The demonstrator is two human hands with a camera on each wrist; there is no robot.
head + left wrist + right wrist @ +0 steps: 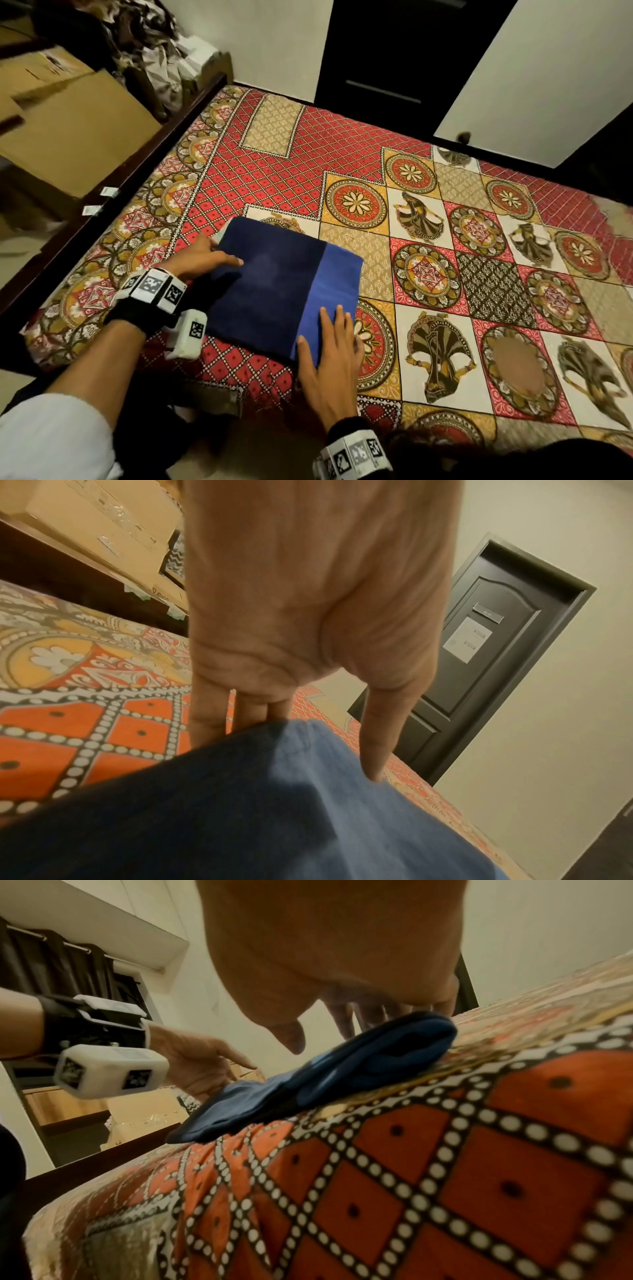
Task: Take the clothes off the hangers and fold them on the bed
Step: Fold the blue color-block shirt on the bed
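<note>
A blue garment (274, 284) lies folded into a flat rectangle on the patterned bed cover (342, 154), close to the near left corner. My left hand (205, 257) is at its left edge with straight fingers and the thumb lying on top. In the left wrist view the fingertips (212, 723) are hidden behind the cloth's edge (274, 818). My right hand (329, 359) lies flat and open on the lighter blue strip at the near right corner. The right wrist view shows those fingers (342, 1020) on the folded stack (342, 1074). No hanger is in view.
A dark wooden bed frame (102, 202) runs along the left side, with cardboard boxes (75, 126) beyond it. A heap of patterned clothes (147, 44) lies at the back left. A dark door (394, 51) and a white panel (548, 68) stand behind the bed.
</note>
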